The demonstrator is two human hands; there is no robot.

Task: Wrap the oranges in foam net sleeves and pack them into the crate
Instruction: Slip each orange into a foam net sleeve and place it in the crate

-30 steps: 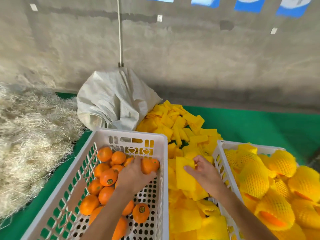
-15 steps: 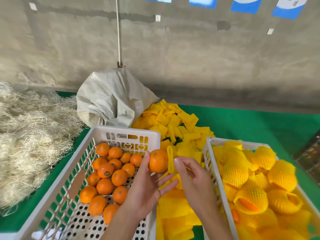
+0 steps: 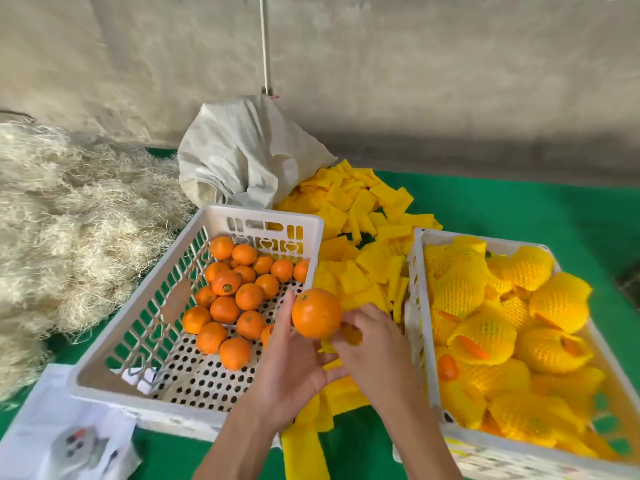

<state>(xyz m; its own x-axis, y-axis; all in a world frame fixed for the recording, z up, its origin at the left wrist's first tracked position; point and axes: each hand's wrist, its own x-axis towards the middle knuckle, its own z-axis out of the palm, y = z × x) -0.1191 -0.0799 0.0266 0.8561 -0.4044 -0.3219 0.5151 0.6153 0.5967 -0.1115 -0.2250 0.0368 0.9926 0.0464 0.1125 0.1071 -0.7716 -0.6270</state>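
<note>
My left hand [image 3: 294, 368] holds a bare orange [image 3: 316, 312] up between the two crates, thumb along its left side. My right hand [image 3: 372, 344] pinches a yellow foam net sleeve [image 3: 349, 336] right below and beside that orange. The left white crate [image 3: 145, 306] holds several bare oranges [image 3: 239, 289]. The right white crate [image 3: 415, 271] is filled with oranges wrapped in yellow foam net [image 3: 485, 336].
A heap of loose yellow sleeves [image 3: 360, 216] lies between and behind the crates on the green mat [image 3: 519, 209]. A white sack [image 3: 242, 161] sits behind the left crate. Pale straw [image 3: 52, 220] lies at left; white paper [image 3: 52, 434] at lower left.
My left hand lifted an orange out of the left crate and brought it to the middle. My right hand picked a sleeve from the pile and moved it against the orange.
</note>
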